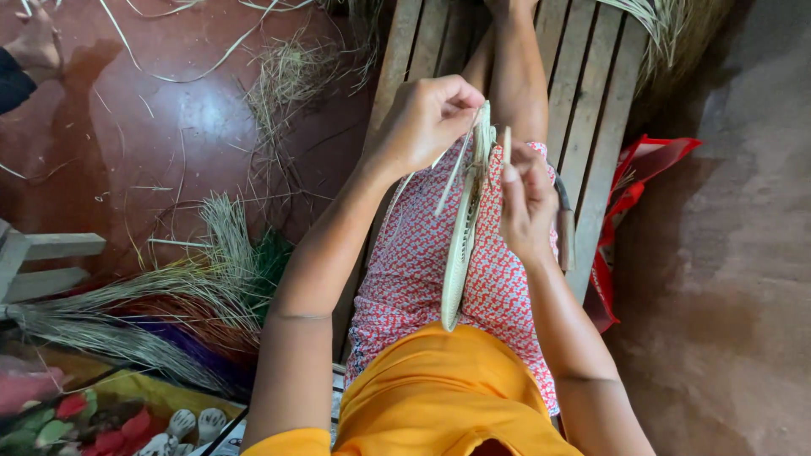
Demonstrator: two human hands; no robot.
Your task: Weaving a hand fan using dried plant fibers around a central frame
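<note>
The woven straw piece stands edgewise, pinched at its top between left hand and right hand.

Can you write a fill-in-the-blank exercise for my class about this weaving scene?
1. Both hands hold a flat woven ____ piece standing on edge over the lap.
2. The person sits on a ____ bench.
3. Bundles of dried grass lie on the ____ floor.

Missing words: straw; wooden; red

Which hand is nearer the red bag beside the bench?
Right. The right hand is over the lap beside the woven piece, on the side toward the red bag. The left hand pinches a strand on the far side of the weave.
</note>
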